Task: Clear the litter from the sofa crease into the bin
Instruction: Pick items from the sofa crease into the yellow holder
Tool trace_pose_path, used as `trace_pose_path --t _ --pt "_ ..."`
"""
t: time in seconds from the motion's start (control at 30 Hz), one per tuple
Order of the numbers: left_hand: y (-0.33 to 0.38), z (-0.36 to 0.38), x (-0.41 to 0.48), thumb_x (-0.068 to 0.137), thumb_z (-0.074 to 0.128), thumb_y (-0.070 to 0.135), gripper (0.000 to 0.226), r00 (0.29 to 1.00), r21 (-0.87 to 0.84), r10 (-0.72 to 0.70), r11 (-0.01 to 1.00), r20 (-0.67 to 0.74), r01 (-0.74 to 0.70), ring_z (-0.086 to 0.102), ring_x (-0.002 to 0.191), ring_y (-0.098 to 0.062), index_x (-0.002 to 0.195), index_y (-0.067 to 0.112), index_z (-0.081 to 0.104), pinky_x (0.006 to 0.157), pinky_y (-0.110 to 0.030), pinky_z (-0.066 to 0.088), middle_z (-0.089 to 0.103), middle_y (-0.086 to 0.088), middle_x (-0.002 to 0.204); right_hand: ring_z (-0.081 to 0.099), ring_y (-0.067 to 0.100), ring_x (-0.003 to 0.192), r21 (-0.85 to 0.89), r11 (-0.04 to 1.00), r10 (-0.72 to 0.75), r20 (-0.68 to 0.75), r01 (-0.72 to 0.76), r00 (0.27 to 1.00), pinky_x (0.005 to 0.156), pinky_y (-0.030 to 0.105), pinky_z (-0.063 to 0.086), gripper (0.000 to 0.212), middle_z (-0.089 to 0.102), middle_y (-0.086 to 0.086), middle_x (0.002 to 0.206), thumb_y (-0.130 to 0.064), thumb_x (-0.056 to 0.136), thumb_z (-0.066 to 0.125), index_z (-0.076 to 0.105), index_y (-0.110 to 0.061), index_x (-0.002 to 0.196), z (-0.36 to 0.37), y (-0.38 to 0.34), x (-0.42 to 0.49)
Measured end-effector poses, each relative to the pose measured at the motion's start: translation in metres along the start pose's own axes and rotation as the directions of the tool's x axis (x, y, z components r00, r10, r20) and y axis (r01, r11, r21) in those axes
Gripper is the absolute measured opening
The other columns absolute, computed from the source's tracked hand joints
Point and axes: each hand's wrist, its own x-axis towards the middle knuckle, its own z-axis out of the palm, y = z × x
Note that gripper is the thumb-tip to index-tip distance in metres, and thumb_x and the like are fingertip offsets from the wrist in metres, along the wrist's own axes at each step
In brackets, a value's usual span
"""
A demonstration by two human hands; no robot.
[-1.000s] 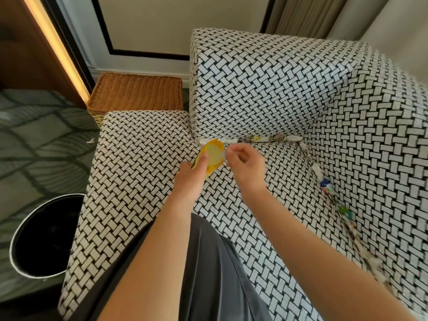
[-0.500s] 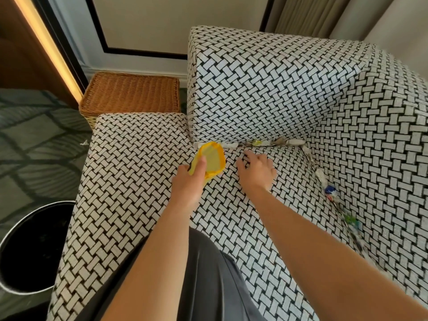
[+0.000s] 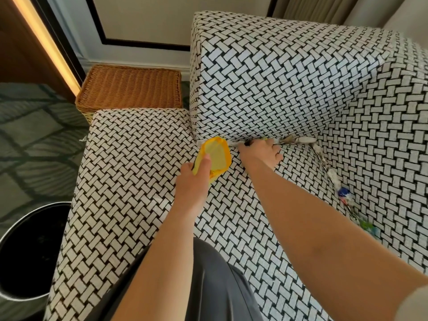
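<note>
My left hand [image 3: 192,181] grips an open yellow packet [image 3: 216,156] over the black-and-white woven sofa seat [image 3: 129,181], thumb on its rim. My right hand [image 3: 261,152] is at the back crease just right of the packet, its fingertips curled into the crease and pinching a small dark and green scrap of litter [image 3: 250,142]. More crumpled wrappers [image 3: 298,140] lie further right in the same crease. A line of coloured litter [image 3: 344,193] runs down the side crease on the right. The round black bin [image 3: 27,251] stands on the floor at lower left.
A brown wicker box [image 3: 132,89] sits behind the seat's left end, against the wall. Patterned green carpet [image 3: 34,140] lies left of the sofa. The sofa back [image 3: 266,77] and right arm [image 3: 382,135] wall in the corner. My grey-clad knee [image 3: 215,286] rests on the seat.
My right hand left the mouth of the yellow packet, moved up to the back crease and curled its fingers into the litter there. The left hand kept hold of the packet.
</note>
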Motion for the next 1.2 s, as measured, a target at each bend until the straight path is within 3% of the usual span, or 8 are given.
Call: trace_pose_path --t 0.23,0.57,0.8,0.97,1.1,1.2 --pt "0.0025 0.0002 -0.0026 0.09 0.035 0.058 0.061 1.0 0.004 -0.001 1.0 0.014 0.001 0.042 0.103 -0.022 0.136 0.018 0.033 0.097 -0.05 0.044 0.042 -0.008 0.132 0.029 0.029 0.129 0.007 0.999 0.039 0.059 -0.039 0.998 0.1 0.041 0.027 0.052 0.036 0.008 0.141 -0.048 0.087 0.049 0.054 -0.011 0.122 0.0002 -0.0063 0.0064" --pt "0.0056 0.0002 -0.0063 0.092 0.035 0.055 0.06 1.0 0.007 -0.011 1.0 0.017 0.011 0.041 0.099 -0.02 0.138 0.017 0.031 0.094 -0.045 0.045 0.041 -0.006 0.122 0.03 0.026 0.128 0.03 0.999 0.036 0.03 -0.037 0.999 0.102 0.041 0.024 0.044 0.04 0.006 0.138 -0.043 0.087 0.049 0.058 -0.011 0.116 0.0051 -0.0092 0.0079" --pt "0.0056 0.0006 -0.0058 0.091 0.036 0.055 0.059 1.0 0.01 -0.006 1.0 0.016 0.006 0.042 0.097 -0.02 0.135 0.017 0.032 0.093 -0.047 0.046 0.039 -0.003 0.115 0.029 0.029 0.127 -0.105 0.987 -0.121 0.042 0.125 0.992 0.105 0.043 0.021 0.046 0.041 0.009 0.134 -0.046 0.09 0.034 0.059 -0.02 0.12 0.0058 -0.0029 0.0104" --pt "0.0061 0.0008 -0.0048 0.091 0.036 0.054 0.059 1.0 0.003 -0.014 1.0 0.018 0.014 0.041 0.099 -0.021 0.136 0.017 0.032 0.094 -0.048 0.045 0.04 -0.008 0.126 0.028 0.03 0.128 -0.169 0.966 -0.189 0.066 0.198 0.98 0.106 0.043 0.02 0.048 0.036 0.012 0.138 -0.041 0.094 0.026 0.053 -0.02 0.127 0.0036 -0.0017 0.0081" --pt "0.0066 0.0014 -0.0058 0.092 0.036 0.053 0.056 1.0 0.003 -0.002 1.0 0.001 0.002 0.043 0.086 -0.016 0.134 0.017 0.034 0.09 -0.043 0.046 0.041 -0.004 0.113 0.027 0.029 0.128 -0.188 0.959 -0.203 0.08 0.214 0.976 0.106 0.043 0.019 0.047 0.035 0.012 0.138 -0.037 0.095 0.023 0.051 -0.019 0.128 0.003 -0.0018 0.0084" --pt "0.006 0.0023 -0.0049 0.092 0.036 0.053 0.056 1.0 0.011 0.008 1.0 -0.006 -0.008 0.042 0.09 -0.017 0.134 0.016 0.034 0.09 -0.043 0.046 0.041 -0.002 0.11 0.028 0.029 0.128 -0.24 0.942 -0.22 0.08 0.233 0.972 0.105 0.044 0.021 0.048 0.035 0.013 0.138 -0.037 0.095 0.021 0.052 -0.018 0.127 0.0032 -0.0022 0.009"
